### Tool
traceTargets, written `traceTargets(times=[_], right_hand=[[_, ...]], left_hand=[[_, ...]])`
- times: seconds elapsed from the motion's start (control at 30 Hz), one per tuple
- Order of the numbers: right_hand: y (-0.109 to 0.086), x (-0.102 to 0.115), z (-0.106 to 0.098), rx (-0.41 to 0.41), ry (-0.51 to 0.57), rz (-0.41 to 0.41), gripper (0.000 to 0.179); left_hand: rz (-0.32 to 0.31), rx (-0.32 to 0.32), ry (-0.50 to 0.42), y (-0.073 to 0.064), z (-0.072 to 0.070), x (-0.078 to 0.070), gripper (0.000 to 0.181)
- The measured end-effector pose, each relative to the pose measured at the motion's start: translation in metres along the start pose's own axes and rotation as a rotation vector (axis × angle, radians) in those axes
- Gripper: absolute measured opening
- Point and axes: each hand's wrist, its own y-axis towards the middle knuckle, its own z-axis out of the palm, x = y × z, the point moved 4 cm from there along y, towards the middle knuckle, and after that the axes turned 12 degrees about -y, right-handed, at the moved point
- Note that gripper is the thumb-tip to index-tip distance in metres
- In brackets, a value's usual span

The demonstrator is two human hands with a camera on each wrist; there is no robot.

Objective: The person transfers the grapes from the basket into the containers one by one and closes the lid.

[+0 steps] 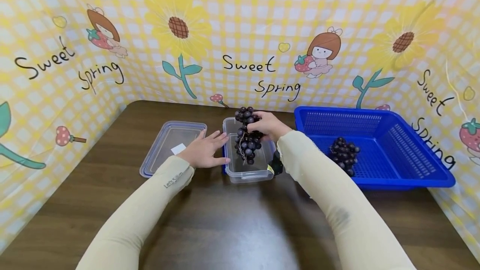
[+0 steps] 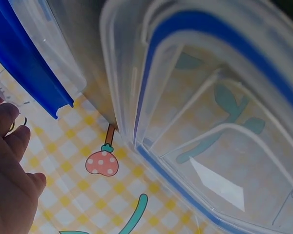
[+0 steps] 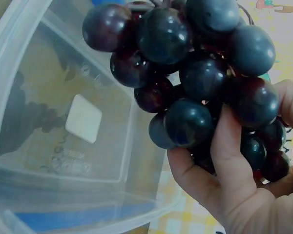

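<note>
My right hand (image 1: 271, 126) grips a bunch of dark purple grapes (image 1: 247, 144) above a clear plastic food container (image 1: 249, 175). In the right wrist view, thumb and fingers curl into the grapes (image 3: 188, 122), and the container's inside (image 3: 83, 161) shows to the left. My left hand (image 1: 205, 151) has its fingers spread out at the container's left side; whether they touch it I cannot tell. Left of that hand lies the container's clear lid (image 1: 165, 145) with a blue seal, a white label on it. The lid (image 2: 205, 180) fills much of the left wrist view.
A blue plastic basket (image 1: 405, 183) stands on the right with another bunch of dark grapes (image 1: 343, 155) inside. Everything rests on a brown wooden table (image 1: 210, 228). A yellow checked cloth (image 1: 240, 24) walls off the back and sides. A small dark object (image 1: 276, 164) sits by the container's right corner.
</note>
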Motion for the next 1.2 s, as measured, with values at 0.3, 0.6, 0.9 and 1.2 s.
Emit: traceTargets(times=[0.3,0.6,0.9,1.2], right_hand=[[0.006,-0.002,0.014,-0.056,-0.058,-0.039,0.067],[0.014,-0.016,0.030,-0.013,-0.077,-0.035,0.067],[0.027,-0.033,0.040,0.018,-0.214,-0.021,0.066],[0.018,-0.032,0.044,0.019,-0.241,-0.011,0.056]], left_hand=[[-0.001,0.013,-0.020,0.000,-0.001,-0.005,0.077],[-0.016,0.026,0.029,0.000,-0.002,-0.004,0.079],[-0.023,0.031,0.026,0.003,-0.001,-0.005,0.079],[-0.024,0.030,0.022,0.001,-0.001,-0.006,0.078]])
